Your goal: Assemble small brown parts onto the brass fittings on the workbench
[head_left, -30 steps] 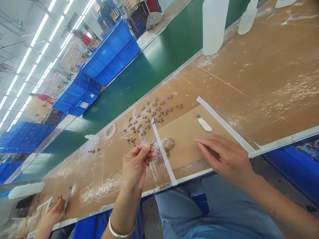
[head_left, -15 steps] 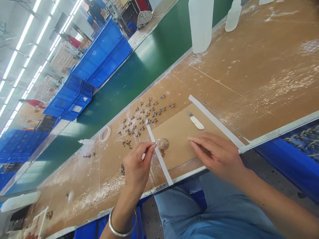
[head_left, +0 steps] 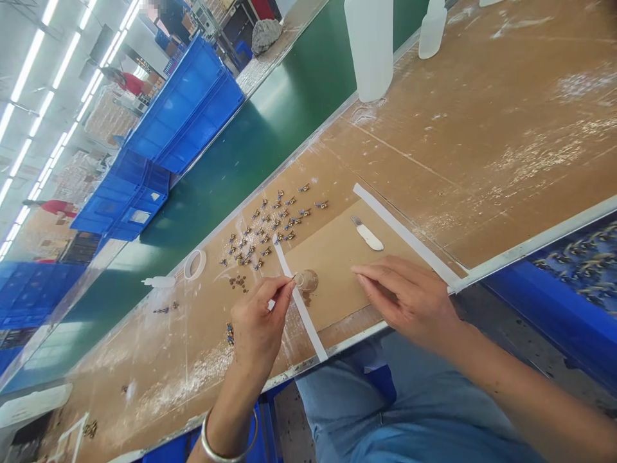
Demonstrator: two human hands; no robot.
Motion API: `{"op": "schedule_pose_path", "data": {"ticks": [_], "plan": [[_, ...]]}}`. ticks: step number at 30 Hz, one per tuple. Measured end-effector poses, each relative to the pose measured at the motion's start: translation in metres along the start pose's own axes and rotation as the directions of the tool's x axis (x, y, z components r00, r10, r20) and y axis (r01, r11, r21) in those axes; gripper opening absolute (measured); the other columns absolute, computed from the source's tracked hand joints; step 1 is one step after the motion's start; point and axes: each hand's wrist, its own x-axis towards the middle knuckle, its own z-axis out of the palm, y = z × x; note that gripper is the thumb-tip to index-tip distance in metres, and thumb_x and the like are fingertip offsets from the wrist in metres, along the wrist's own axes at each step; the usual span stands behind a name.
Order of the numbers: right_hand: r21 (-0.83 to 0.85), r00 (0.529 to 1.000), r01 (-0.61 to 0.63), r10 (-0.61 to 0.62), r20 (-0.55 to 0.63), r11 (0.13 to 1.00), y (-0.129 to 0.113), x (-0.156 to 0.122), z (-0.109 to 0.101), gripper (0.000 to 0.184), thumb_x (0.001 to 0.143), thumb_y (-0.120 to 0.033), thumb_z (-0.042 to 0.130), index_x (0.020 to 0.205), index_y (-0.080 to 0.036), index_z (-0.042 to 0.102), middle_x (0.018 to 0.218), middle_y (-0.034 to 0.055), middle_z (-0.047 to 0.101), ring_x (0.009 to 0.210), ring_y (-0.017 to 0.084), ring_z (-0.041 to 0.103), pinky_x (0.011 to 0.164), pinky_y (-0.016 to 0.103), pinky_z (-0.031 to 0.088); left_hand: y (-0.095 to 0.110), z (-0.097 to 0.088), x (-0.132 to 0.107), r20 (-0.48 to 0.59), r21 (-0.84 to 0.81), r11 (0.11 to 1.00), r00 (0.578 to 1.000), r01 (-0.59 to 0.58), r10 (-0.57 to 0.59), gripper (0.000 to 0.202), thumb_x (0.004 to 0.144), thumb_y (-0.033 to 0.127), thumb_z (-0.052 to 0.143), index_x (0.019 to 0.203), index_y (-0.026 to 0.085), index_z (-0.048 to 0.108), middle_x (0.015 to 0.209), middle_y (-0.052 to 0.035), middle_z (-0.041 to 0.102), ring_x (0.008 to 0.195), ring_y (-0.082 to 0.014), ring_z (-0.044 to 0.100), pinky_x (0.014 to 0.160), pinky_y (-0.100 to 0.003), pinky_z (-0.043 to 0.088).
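Observation:
My left hand [head_left: 259, 323] is pinched shut on a tiny metal part, its fingertips held at the rim of a small clear dish [head_left: 306, 280] on the cardboard sheet [head_left: 342, 257]. My right hand [head_left: 407, 297] rests on the sheet to the right of the dish, fingers stretched out together, holding nothing that I can see. Several small brass-and-blue parts [head_left: 270, 226] lie spread out beyond the dish. A white-handled knife [head_left: 366, 235] lies just beyond my right hand.
White tape strips [head_left: 405, 234] border the sheet. A tape ring [head_left: 195, 263] and a small dropper bottle [head_left: 158, 281] lie at the left. Tall white bottles [head_left: 369, 45] stand at the back. A green conveyor belt [head_left: 250, 148] runs past, with blue crates [head_left: 183, 109] behind.
My left hand has lowered the pinched part from in front of me to the rim of the clear dish. The right hand has stayed put. The view has shifted slightly right.

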Motion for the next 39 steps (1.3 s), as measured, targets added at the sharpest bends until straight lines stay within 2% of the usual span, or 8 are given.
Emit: {"op": "schedule_pose_path", "data": {"ticks": [5,9,12,15,19,25,30,39], "plan": [[-0.004,1.0,0.005,-0.005,-0.011,1.0,0.0,0.001,0.0,0.019,0.087,-0.008,0.057,0.103,-0.018,0.062,0.082,0.0037,0.071,0.076,0.014,0.066,0.072,0.028,0.053,0.003,0.002,0.002,-0.005,-0.009,1.0,1.0,-0.029,0.029,0.013,0.089,0.025,0.06,0.084,0.023,0.071,0.077,0.0014,0.073,0.068,-0.0131,0.066,0.067,-0.024,0.048],[0.0,1.0,0.007,-0.007,-0.014,1.0,0.001,0.002,-0.001,0.019,0.087,-0.007,0.058,0.102,-0.017,0.063,0.083,0.004,0.071,0.076,0.014,0.066,0.072,0.027,0.054,0.009,-0.008,-0.003,-0.062,0.0,1.0,0.998,0.007,-0.007,0.011,0.087,0.027,0.062,0.084,0.024,0.072,0.075,0.0024,0.073,0.068,-0.0127,0.067,0.066,-0.023,0.048],[-0.006,1.0,0.01,-0.01,-0.013,1.0,0.001,0.001,-0.002,0.019,0.087,-0.007,0.058,0.102,-0.018,0.063,0.084,0.004,0.072,0.078,0.014,0.067,0.074,0.027,0.054,0.008,-0.021,-0.019,-0.128,-0.051,0.993,0.985,0.11,-0.116,0.01,0.086,0.032,0.065,0.085,0.026,0.073,0.071,0.0039,0.072,0.067,-0.0123,0.066,0.067,-0.023,0.049],[-0.024,1.0,0.004,-0.004,0.001,1.0,0.002,-0.002,-0.002,0.02,0.087,-0.009,0.059,0.104,-0.019,0.063,0.085,0.003,0.071,0.079,0.014,0.067,0.074,0.027,0.053,-0.005,-0.026,-0.042,-0.183,-0.168,0.947,0.936,0.272,-0.301,0.012,0.083,0.037,0.069,0.087,0.026,0.074,0.071,0.0041,0.073,0.067,-0.0127,0.067,0.068,-0.022,0.051],[-0.07,1.0,0.014,-0.014,0.002,0.997,0.002,-0.006,-0.002,0.022,0.087,-0.011,0.061,0.106,-0.022,0.064,0.087,0.0005,0.072,0.08,0.013,0.067,0.078,0.026,0.053,-0.033,-0.015,-0.076,-0.184,-0.322,0.858,0.862,0.401,-0.472,0.017,0.08,0.039,0.072,0.085,0.023,0.075,0.072,0.0018,0.075,0.071,-0.015,0.07,0.072,-0.024,0.055],[-0.114,0.999,0.023,-0.019,0.038,0.993,0.0,-0.006,0.0,0.02,0.089,-0.014,0.061,0.106,-0.024,0.064,0.088,-0.0007,0.072,0.079,0.012,0.068,0.076,0.025,0.053,-0.062,0.006,-0.105,-0.18,-0.36,0.821,0.83,0.443,-0.527,0.021,0.079,0.042,0.071,0.088,0.023,0.077,0.082,-0.0017,0.078,0.08,-0.0186,0.072,0.079,-0.029,0.057],[-0.153,0.999,0.026,-0.02,0.039,0.988,0.001,-0.008,0.0,0.018,0.088,-0.014,0.062,0.104,-0.021,0.065,0.088,0.0008,0.073,0.08,0.013,0.068,0.075,0.024,0.052,-0.064,0.012,-0.105,-0.172,-0.36,0.815,0.827,0.453,-0.536,0.02,0.08,0.041,0.071,0.086,0.023,0.077,0.083,-0.0022,0.078,0.082,-0.0197,0.073,0.082,-0.032,0.056],[-0.217,0.996,0.086,-0.078,0.046,0.972,0.004,-0.008,0.0,0.015,0.087,-0.016,0.064,0.102,-0.02,0.066,0.088,0.0004,0.073,0.081,0.011,0.069,0.077,0.021,0.053,-0.057,0.019,-0.1,-0.184,-0.543,0.705,0.754,0.456,-0.63,0.022,0.08,0.04,0.071,0.088,0.02,0.073,0.081,-0.0028,0.078,0.08,-0.0185,0.074,0.08,-0.029,0.058]]}}
